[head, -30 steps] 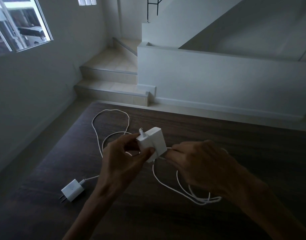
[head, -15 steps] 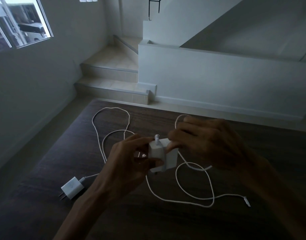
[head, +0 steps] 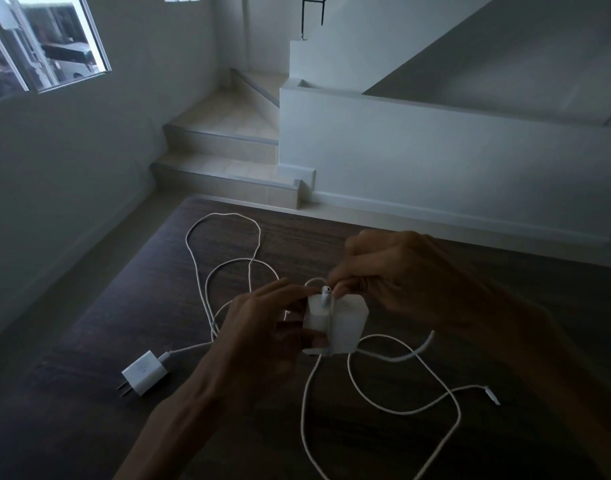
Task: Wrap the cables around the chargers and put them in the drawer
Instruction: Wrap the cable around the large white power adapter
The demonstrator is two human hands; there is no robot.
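Gripping the large white charger [head: 345,323] above the dark table [head: 89,427], my left hand [head: 262,327] steadies it while my right hand [head: 401,282] pinches its cable [head: 376,396]. Another small charger [head: 145,374] lies left.

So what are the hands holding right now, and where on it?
The left hand grips the large white charger by its left side. The right hand pinches the white cable at the charger's top edge, laying it across the block.
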